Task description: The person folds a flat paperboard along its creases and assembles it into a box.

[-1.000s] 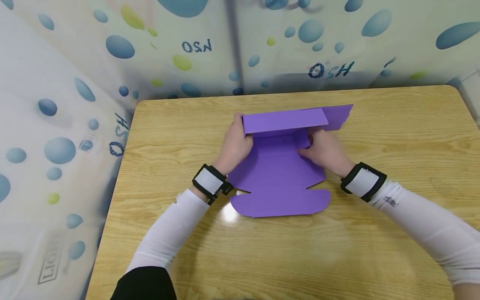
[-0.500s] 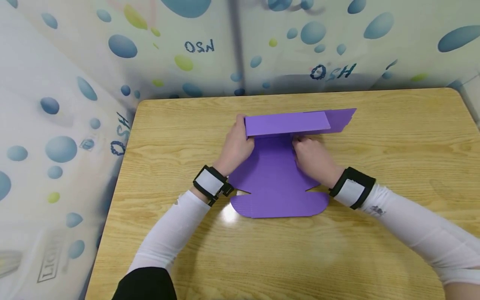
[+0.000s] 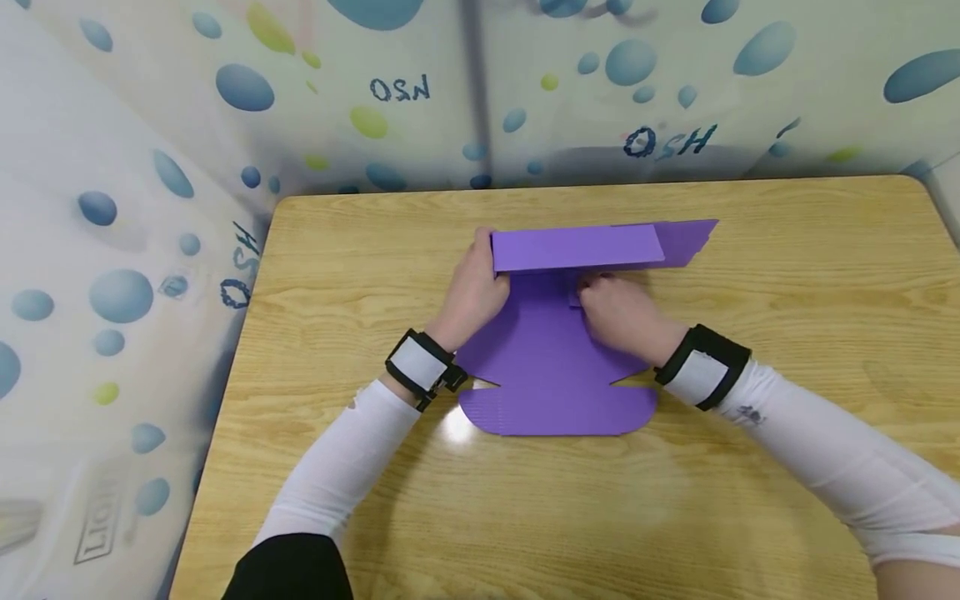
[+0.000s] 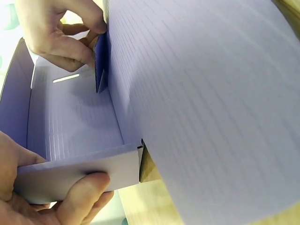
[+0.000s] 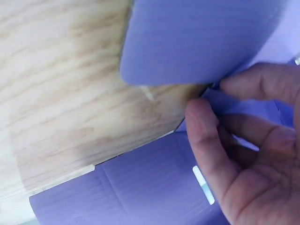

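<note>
Nearest, a black sleeve (image 3: 292, 571) is covering the upper left arm, with a white sleeve (image 3: 330, 467) running down the forearm; a second white sleeve (image 3: 817, 454) is reaching in along the right arm. Each sleeve is ending close to a black wrist strap with a pale patch, the left strap (image 3: 417, 364) and the right strap (image 3: 702, 367).

Between the arms, a purple box (image 3: 551, 342), only partly folded, is lying on the wooden surface (image 3: 810, 467), around the middle of its width and closer to the far edge. Its round-cornered end panel (image 3: 558, 411) is pointing toward the person, and a bright reflection is showing on the surface by that panel's left end.

Farther in, the left hand (image 3: 471, 287) is holding the box's left end; its grip is pinching a short side wall (image 4: 126, 168) between thumb and fingers. Across from it, the right hand (image 3: 626, 312) is working inside the box, its grip pinching a small flap (image 4: 99, 65) that is standing against the larger panel. A narrow slot (image 5: 203, 185) is showing in the purple card beside the right fingers.

Beyond the hands, a raised wall (image 3: 577, 248) is spanning the back of the box, and a slanted flap (image 3: 684, 243) is jutting out past its right end. Behind the surface, a pale wall covering (image 3: 570, 117) is hanging, printed with blue and green spots and dark letters.
</note>
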`<state>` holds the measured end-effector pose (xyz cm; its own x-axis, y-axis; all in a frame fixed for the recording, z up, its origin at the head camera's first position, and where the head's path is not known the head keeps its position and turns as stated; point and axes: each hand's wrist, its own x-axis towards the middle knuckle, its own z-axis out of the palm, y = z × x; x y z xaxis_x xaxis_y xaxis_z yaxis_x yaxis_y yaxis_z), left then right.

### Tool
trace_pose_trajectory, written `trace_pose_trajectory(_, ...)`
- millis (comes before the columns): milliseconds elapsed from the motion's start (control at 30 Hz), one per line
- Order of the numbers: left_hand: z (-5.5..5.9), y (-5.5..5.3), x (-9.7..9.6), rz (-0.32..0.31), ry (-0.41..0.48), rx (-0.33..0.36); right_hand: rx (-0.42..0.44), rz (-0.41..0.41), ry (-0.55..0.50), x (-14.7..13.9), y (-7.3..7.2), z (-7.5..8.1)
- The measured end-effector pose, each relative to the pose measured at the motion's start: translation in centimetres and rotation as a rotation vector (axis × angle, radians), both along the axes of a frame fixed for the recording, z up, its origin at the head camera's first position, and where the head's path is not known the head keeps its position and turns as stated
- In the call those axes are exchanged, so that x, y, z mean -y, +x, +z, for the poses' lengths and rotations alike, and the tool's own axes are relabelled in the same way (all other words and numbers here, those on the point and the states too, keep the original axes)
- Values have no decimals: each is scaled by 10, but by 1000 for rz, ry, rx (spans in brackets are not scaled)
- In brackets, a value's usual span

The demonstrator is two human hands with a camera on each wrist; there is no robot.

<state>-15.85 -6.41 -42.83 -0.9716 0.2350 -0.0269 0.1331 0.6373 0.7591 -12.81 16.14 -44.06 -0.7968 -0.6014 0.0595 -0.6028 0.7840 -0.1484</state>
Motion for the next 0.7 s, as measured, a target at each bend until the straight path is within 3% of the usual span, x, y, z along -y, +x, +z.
trace_pose_trajectory(167,2,0,-1,4,0,8,87,-22,-27,-9,-2,2)
trace_pose_trajectory(367,2,0,-2,11,3,9,130,-60,-173,-24,2,-1)
trace_pose_trajectory(500,2,0,-3,11,1,2,105,-118,-274,-35,5,0)
trace_pose_trajectory(700,0,-2,-2,15,-2,1,33,-235,-427,-53,10,14)
